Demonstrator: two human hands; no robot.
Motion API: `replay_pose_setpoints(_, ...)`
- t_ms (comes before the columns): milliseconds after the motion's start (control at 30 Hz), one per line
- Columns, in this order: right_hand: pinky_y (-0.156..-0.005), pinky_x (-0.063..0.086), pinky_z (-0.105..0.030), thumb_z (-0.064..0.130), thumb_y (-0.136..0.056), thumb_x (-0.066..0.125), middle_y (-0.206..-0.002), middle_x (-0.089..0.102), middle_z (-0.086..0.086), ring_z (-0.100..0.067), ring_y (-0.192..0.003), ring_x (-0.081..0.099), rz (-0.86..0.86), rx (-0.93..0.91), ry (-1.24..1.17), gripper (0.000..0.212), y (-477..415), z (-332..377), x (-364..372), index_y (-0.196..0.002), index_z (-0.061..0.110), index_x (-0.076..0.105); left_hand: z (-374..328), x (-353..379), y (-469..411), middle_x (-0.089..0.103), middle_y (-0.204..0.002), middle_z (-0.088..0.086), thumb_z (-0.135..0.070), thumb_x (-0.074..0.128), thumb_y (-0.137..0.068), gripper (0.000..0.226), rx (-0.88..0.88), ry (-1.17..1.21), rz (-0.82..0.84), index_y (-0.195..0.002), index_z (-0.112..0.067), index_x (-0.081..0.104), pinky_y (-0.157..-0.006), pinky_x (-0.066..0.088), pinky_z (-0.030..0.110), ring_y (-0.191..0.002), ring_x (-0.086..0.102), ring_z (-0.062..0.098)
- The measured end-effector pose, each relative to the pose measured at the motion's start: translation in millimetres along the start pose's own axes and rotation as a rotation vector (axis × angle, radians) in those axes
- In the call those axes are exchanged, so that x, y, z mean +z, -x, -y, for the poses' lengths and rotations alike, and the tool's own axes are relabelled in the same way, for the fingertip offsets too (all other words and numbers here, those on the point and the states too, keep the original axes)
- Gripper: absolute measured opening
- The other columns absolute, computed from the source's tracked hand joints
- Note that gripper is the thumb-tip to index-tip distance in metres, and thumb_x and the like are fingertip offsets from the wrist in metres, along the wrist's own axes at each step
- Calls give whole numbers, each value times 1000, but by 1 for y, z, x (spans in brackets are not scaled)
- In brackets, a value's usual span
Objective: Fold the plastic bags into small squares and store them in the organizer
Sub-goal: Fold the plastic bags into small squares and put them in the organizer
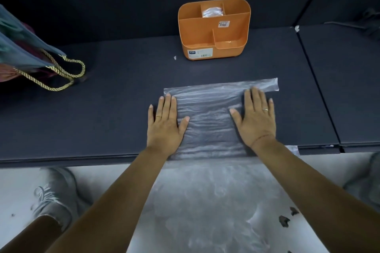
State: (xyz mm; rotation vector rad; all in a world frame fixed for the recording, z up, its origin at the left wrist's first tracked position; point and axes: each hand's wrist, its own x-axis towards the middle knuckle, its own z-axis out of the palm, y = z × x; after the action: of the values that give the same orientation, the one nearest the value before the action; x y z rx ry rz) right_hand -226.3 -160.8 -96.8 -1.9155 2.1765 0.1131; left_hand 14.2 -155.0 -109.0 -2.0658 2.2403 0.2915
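Left hand (164,123), right hand (256,121): grip wide, palms pressing plastic bag (207,121) at worktop (102,119) front edge. Risk: overhanging part may drag the film off.

A bag (18,47) with gold rope handles (61,76) is lying on the dark counter (102,119) at the far left; a grey sneaker (55,193) is standing on the pale floor (14,187) nearby.

Both hands (164,123) (256,119) flat on plastic bag (207,121), organizer (213,31) behind.
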Motion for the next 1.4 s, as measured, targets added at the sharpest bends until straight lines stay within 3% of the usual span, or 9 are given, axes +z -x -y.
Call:
replay_pose_setpoints(167,-120,-11,-39,48,-101,19,-162,-12,-5,-20,-148,-15,-97,-100,-105,67,-10,46,-13,-154,14,-3,-30,-7,-18,-17,-162,2,-58,-12,-87,82,21,109,-52,-155,-12,-8,-116,-24,33,-148,-20,14)
replay_pose_setpoints(300,-119,-14,-36,51,-101,19,-161,-16,-2,-17,-147,-18,43,-267,-100,69,-20,78,0,-154,16,-7,-33,0,-29,-16,-163,6,-45,4,-102,65,-14,31,5,-154,-10,-10,-120,-15,38,-150,-17,16)
replay_pose_setpoints(700,-121,-6,-41,64,-93,8,-162,-11,-5,-20,-149,-11,6,107,49,82,-50,-69,-11,-154,10,-6,-6,-8,-30,-15,-164,7,-50,9,-101,70,-92,-2,54,-154,-9,-11,-121,-14,41,-150,-16,19)
replay_pose_setpoints(833,-121,1,-44,57,-96,21,-162,2,-12,-27,-149,0,-134,-69,-94,79,-14,-48,-15,-154,5,8,-8,-9,0,-11,-163,3,-61,1,-96,77,73,35,-28,-156,-12,-1,-119,-18,37,-150,-15,17)
replay_pose_setpoints(933,-119,12,-44,58,-91,34,-157,25,-16,-29,-146,20,-164,-407,-325,80,45,-4,1,-149,3,29,-20,5,49,18,-162,9,-62,13,-100,78,324,133,-75,-153,-6,27,-121,3,43,-150,13,22)
replay_pose_setpoints(1033,-119,14,-41,59,-88,47,-153,34,-14,-25,-143,26,-102,-627,-246,80,89,15,36,-146,4,37,-17,25,83,27,-159,12,-59,33,-99,76,427,68,-60,-151,-4,30,-119,12,45,-148,22,25)
replay_pose_setpoints(1167,-116,22,-41,23,-70,83,-144,48,-13,-28,-134,44,-187,-577,-187,75,88,-2,46,-135,3,52,1,23,88,47,-147,16,-10,82,-73,77,380,88,-162,-141,0,47,-117,15,38,-138,39,28)
replay_pose_setpoints(1267,-106,39,-44,6,-61,87,-131,60,-15,-32,-119,59,-263,-548,-213,66,84,-18,33,-122,1,63,14,19,93,59,-134,17,5,84,-64,67,394,93,-243,-127,2,61,-113,33,39,-120,60,33)
replay_pose_setpoints(1400,-85,55,-48,-2,-71,75,-113,70,-13,-31,-99,70,-386,-558,-262,30,91,-38,25,-101,2,75,21,12,107,70,-116,13,9,80,-71,41,340,222,-336,-110,0,73,-87,54,48,-104,70,30)
